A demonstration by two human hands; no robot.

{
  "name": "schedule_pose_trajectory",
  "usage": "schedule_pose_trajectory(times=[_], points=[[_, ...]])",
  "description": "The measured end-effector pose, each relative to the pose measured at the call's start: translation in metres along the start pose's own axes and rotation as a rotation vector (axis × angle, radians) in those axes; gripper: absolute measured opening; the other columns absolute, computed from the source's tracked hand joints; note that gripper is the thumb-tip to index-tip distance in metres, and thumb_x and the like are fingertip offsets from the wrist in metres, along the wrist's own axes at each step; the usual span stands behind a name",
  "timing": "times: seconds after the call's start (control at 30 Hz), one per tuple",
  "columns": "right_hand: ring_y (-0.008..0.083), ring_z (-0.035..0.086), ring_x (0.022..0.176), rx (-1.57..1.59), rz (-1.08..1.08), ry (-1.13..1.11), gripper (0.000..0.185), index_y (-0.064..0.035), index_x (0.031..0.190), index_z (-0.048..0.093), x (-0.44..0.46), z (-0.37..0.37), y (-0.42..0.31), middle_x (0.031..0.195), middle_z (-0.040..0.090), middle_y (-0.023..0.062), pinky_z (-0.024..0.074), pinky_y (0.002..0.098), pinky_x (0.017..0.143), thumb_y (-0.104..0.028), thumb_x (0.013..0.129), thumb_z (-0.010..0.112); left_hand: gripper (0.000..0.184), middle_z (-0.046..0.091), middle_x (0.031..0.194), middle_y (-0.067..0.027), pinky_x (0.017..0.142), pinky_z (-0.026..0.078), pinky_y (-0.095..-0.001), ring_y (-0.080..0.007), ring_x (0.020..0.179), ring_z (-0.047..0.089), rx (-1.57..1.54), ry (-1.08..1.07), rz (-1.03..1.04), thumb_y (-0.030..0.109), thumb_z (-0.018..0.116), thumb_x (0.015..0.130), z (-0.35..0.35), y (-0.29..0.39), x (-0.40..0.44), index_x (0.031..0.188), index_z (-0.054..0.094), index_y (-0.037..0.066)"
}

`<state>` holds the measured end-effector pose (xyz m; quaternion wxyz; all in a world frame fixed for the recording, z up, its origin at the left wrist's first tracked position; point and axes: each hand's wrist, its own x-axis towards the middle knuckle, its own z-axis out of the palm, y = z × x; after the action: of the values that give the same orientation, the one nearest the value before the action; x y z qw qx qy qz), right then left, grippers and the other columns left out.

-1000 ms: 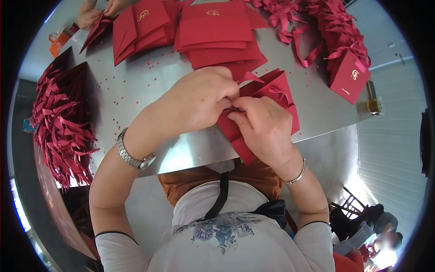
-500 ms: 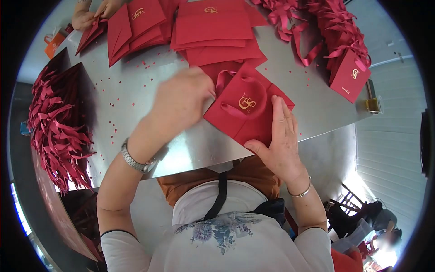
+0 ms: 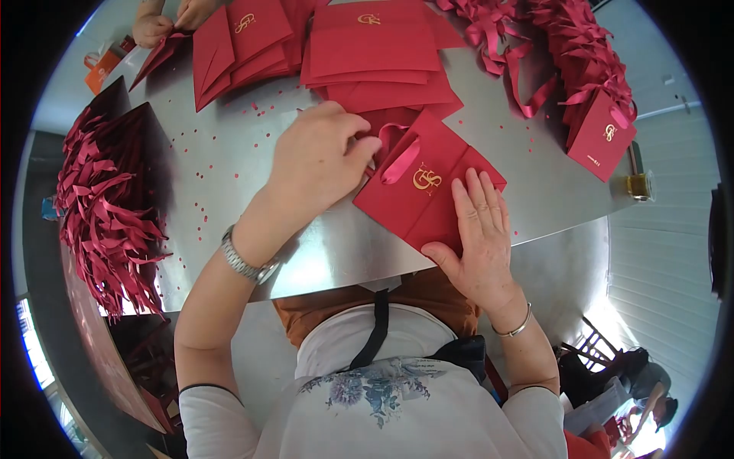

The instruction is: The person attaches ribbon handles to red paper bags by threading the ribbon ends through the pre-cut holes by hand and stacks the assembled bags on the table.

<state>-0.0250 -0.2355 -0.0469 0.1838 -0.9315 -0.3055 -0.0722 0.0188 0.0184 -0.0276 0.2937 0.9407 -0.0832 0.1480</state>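
Observation:
A red paper bag with a gold logo and a pink ribbon handle lies flat and turned at an angle near the table's front edge. My right hand rests on its right side, fingers stretched out. At the bag's upper left corner, my left hand has its fingers curled together beside the ribbon; what they hold, if anything, is hidden. Just behind the bag is a stack of flat red bags.
More red bags lie at the back left. Ribboned bags stand in bunches at the left and right. Red dots are scattered on the metal table. A small jar stands at the right edge. A co-worker's hands hold a bag.
The bag has been laid flat with its logo side up. My right hand let go of its pinch and spread onto the bag; my left hand moved left, off the bag's middle.

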Motion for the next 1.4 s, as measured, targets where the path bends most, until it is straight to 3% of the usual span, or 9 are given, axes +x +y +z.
schedule_pose_trajectory(times=[0.27,0.4,0.7,0.8,0.87,0.93,1.0,1.3,1.4], points=[[0.0427,0.037,0.136,0.015,-0.028,0.02,0.079,0.0004,0.134,0.051,-0.001,-0.003,0.001,0.145,0.04,0.027,0.0278,0.0523,0.111,-0.045,0.074,0.075,0.014,0.063,0.087,-0.0111,0.073,0.049,-0.0392,-0.0309,0.085,0.061,-0.032,-0.099,-0.102,0.014,0.067,0.08,0.009,0.003,0.006,0.085,0.067,0.002],[0.0376,0.04,0.136,0.038,-0.071,-0.03,0.073,-0.0004,0.131,0.055,-0.002,-0.005,0.003,0.143,0.045,0.023,0.0283,0.0495,0.111,-0.045,0.076,0.073,0.004,0.061,0.083,-0.0065,0.072,0.049,-0.0397,-0.0274,0.083,0.061,0.474,0.209,0.157,0.012,0.067,0.077,0.003,-0.034,0.011,0.08,0.065,0.01],[0.0329,0.041,0.136,0.004,-0.084,-0.031,0.071,-0.0016,0.131,0.056,-0.002,-0.006,0.002,0.143,0.048,0.0194,0.0283,0.0471,0.112,-0.046,0.078,0.071,0.009,0.063,0.086,-0.0056,0.069,0.049,-0.0378,-0.0262,0.08,0.062,0.439,0.143,-0.021,0.012,0.065,0.084,-0.01,-0.048,-0.012,0.091,0.067,0.006],[0.0327,0.041,0.136,0.01,-0.101,-0.006,0.07,-0.0014,0.131,0.056,-0.002,-0.005,0.0,0.143,0.048,0.0189,0.0284,0.0469,0.112,-0.046,0.078,0.071,0.017,0.066,0.097,-0.0175,0.079,0.05,-0.0407,-0.0357,0.091,0.063,0.012,0.353,-0.237,0.012,0.058,0.089,-0.032,-0.046,-0.016,0.102,0.066,0.004],[0.0334,0.041,0.137,-0.011,-0.086,-0.011,0.07,-0.0007,0.131,0.055,-0.002,-0.005,-0.002,0.143,0.048,0.0194,0.0285,0.0474,0.112,-0.044,0.078,0.071,0.016,0.066,0.096,-0.0172,0.077,0.05,-0.0406,-0.0356,0.089,0.063,-0.076,0.294,-0.416,0.012,0.058,0.09,-0.038,-0.007,-0.032,0.101,0.066,0.004],[0.0341,0.04,0.137,-0.026,-0.103,0.003,0.07,-0.0003,0.131,0.055,-0.003,-0.004,-0.003,0.143,0.047,0.0201,0.0283,0.0481,0.112,-0.044,0.077,0.071,0.016,0.064,0.092,-0.0175,0.078,0.05,-0.0419,-0.0347,0.088,0.062,-0.081,0.062,-0.135,0.012,0.06,0.086,-0.026,0.016,-0.051,0.099,0.065,0.003],[0.0369,0.039,0.136,-0.031,-0.137,0.023,0.069,0.0005,0.13,0.055,-0.005,0.001,-0.001,0.143,0.046,0.0225,0.0276,0.0508,0.111,-0.042,0.077,0.071,0.021,0.062,0.098,-0.0166,0.08,0.048,-0.042,-0.0336,0.093,0.06,0.077,0.243,0.213,0.013,0.066,0.082,-0.006,0.033,-0.044,0.1,0.063,0.002],[0.0341,0.049,0.128,0.091,-0.197,0.054,0.06,-0.0019,0.124,0.06,-0.005,-0.01,0.01,0.132,0.056,0.02,0.0348,0.0508,0.107,-0.039,0.078,0.072,0.043,0.056,0.107,-0.0098,0.086,0.034,-0.0398,-0.025,0.101,0.053,0.333,-0.491,0.388,0.0,0.069,0.069,0.024,0.058,0.034,0.111,0.06,0.002],[0.0389,0.057,0.114,0.437,0.119,0.363,0.042,0.0022,0.117,0.06,0.019,-0.015,0.056,0.124,0.06,0.0208,0.0413,0.0452,0.102,-0.019,0.083,0.069,0.041,0.057,0.104,-0.01,0.087,0.034,-0.0401,-0.0248,0.1,0.052,0.391,-0.589,0.358,0.001,0.069,0.07,0.02,0.058,0.035,0.11,0.061,0.003]])
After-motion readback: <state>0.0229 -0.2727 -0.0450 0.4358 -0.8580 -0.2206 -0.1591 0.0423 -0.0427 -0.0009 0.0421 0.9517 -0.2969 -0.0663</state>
